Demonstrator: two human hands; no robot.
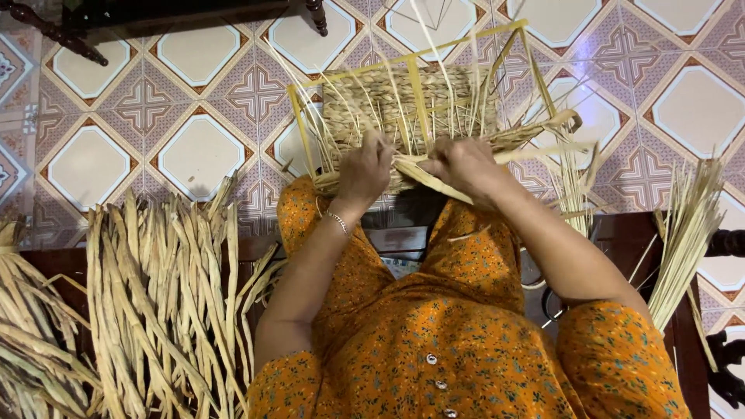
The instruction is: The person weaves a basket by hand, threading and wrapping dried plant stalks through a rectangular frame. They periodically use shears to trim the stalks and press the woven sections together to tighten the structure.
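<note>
The left hand (366, 167) has its fingers curled tight over the near rim of a half-woven straw basket (407, 109), pinching the plaited edge. The right hand (463, 164) is closed around a flat pale straw strip (434, 180) that runs across the same rim, just beside the left hand. A thin bracelet (337, 220) sits on the left wrist. The basket rests on the person's lap, over knees covered by an orange flowered dress (434, 341), with loose stalks sticking up from its weave and a yellow frame (419, 58) around it. A heap of dried straw (167, 295) lies at the left, a thinner bundle of straw (687, 233) at the right, above a patterned tile floor (194, 101).
</note>
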